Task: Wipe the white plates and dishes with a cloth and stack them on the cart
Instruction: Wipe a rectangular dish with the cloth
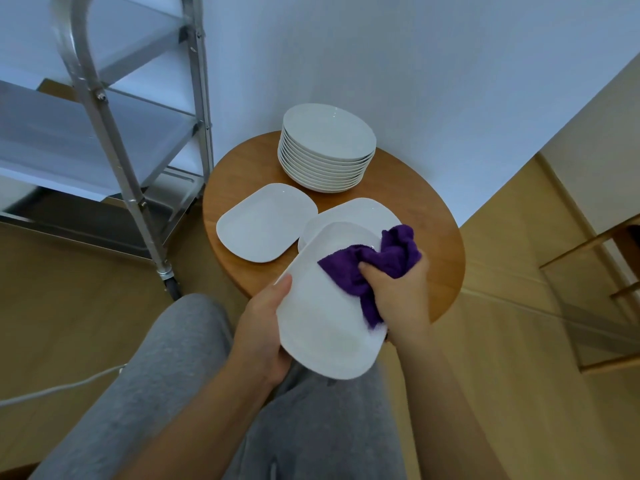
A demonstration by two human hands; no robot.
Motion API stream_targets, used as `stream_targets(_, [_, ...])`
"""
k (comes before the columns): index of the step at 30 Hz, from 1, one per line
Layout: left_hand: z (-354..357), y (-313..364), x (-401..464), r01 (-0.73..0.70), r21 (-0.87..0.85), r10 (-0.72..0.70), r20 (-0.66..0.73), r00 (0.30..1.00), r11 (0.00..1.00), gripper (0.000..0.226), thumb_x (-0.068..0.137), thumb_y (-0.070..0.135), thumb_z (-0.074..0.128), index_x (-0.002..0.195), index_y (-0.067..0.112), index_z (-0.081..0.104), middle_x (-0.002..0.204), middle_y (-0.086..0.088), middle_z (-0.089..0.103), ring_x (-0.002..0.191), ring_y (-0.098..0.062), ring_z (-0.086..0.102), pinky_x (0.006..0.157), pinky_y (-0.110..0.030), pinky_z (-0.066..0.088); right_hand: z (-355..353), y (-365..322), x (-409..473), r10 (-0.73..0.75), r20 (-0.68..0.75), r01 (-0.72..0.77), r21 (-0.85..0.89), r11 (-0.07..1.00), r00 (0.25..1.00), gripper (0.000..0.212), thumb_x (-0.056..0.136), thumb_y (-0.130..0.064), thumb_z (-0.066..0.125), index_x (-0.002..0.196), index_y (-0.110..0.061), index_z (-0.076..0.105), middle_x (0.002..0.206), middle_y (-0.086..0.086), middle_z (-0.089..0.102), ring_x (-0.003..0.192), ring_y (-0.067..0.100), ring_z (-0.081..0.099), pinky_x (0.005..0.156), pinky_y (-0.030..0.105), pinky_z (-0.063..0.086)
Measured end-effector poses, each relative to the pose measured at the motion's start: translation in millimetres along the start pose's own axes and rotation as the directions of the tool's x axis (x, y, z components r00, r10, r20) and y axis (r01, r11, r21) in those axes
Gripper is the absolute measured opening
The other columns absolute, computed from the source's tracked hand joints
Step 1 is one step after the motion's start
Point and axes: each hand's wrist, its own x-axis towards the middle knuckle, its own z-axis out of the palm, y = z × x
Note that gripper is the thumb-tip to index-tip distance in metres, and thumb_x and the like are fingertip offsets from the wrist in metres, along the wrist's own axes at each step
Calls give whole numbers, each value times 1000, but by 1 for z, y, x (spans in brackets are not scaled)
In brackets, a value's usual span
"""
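My left hand [265,329] grips the left edge of a white rounded-square plate [322,327], held tilted above my lap and the table's near edge. My right hand [398,296] is closed on a crumpled purple cloth [372,263], pressing it onto the plate's upper right part. On the round wooden table [440,237] lie two more white rounded-square plates, one on the left [265,221] and one [360,211] partly hidden behind the held plate. A tall stack of round white dishes [327,148] stands at the table's far side. The metal cart [114,147] stands at the left, its shelves bare.
A white wall rises behind the table. My grey-trousered legs [166,386] fill the foreground. A white cable [55,389] runs over the wooden floor at the lower left. Wooden furniture [595,282] stands at the right. The cart's wheel [171,285] sits near the table's left side.
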Motion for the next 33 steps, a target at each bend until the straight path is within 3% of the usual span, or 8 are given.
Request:
stream_targets(4, [3, 2, 12, -16, -93, 0, -161, 987, 995, 13, 93, 31, 47, 95, 25, 59, 75, 1, 74, 67, -19, 72, 51, -30, 55, 29, 1, -47, 50, 40, -54, 101, 993, 998, 94, 76, -17, 76, 144, -34, 14, 134, -7, 42, 119, 16, 47, 95, 34, 48])
stream_targets(9, [-2, 11, 15, -100, -135, 69, -214, 974, 986, 22, 91, 36, 50, 104, 22, 60, 94, -2, 74, 86, -24, 71, 73, -42, 57, 62, 8, -94, 64, 1, -61, 286, 956, 998, 101, 75, -7, 74, 143, -42, 8, 134, -10, 40, 116, 11, 50, 90, 26, 52])
stream_targets(12, [-4, 15, 16, -85, -86, 70, -163, 984, 993, 22, 90, 36, 50, 104, 22, 61, 96, -2, 74, 91, -25, 70, 76, -41, 56, 62, 10, -94, 106, 5, -99, 398, 912, 994, 102, 73, -2, 75, 141, -46, 12, 122, -17, 44, 104, 5, 53, 77, 17, 54])
stream_targets(17, [-11, 24, 15, -96, 26, 94, 61, 994, 995, 29, 81, 36, 50, 106, 26, 61, 98, -2, 73, 88, -21, 70, 65, -34, 58, 30, 6, -57, 16, 18, -21, 324, 946, 1000, 100, 65, -1, 80, 137, -41, 24, 120, -17, 47, 107, 8, 54, 79, 27, 57])
stream_targets(19, [-14, 27, 14, -73, 88, 60, 145, 988, 993, 33, 78, 37, 49, 109, 28, 60, 102, -1, 72, 93, -22, 69, 66, -34, 58, 21, 3, -43, -10, -33, 21, 349, 937, 999, 99, 64, 1, 81, 137, -39, 27, 118, -17, 49, 101, 6, 57, 68, 21, 57])
stream_targets(26, [-20, 47, 17, 45, 356, -130, 219, 967, 933, 41, 69, 40, 57, 106, 24, 63, 101, -1, 72, 92, -23, 69, 66, -32, 57, -14, -4, -1, -85, -60, 103, 454, 885, 995, 78, 63, 8, 76, 107, -50, 48, 113, -13, 58, 100, 11, 61, 72, 31, 57])
stream_targets(30, [-8, 38, 16, -52, 245, 41, 48, 998, 968, 49, 66, 45, 61, 113, 34, 58, 116, 3, 65, 105, -23, 63, 79, -39, 55, 4, 1, -8, 54, -314, 126, 525, 842, 948, 77, 67, 7, 75, 123, -37, 47, 115, -10, 58, 103, 12, 60, 70, 27, 58])
stream_targets(33, [7, 10, 6, -125, 59, 132, -130, 983, 990, 53, 66, 38, 63, 117, 30, 54, 118, 2, 64, 106, -23, 63, 86, -43, 54, 21, 3, -13, 259, -424, 124, 691, 712, 868, 81, 69, 7, 75, 138, -16, 38, 126, 8, 56, 108, 25, 61, 80, 45, 57])
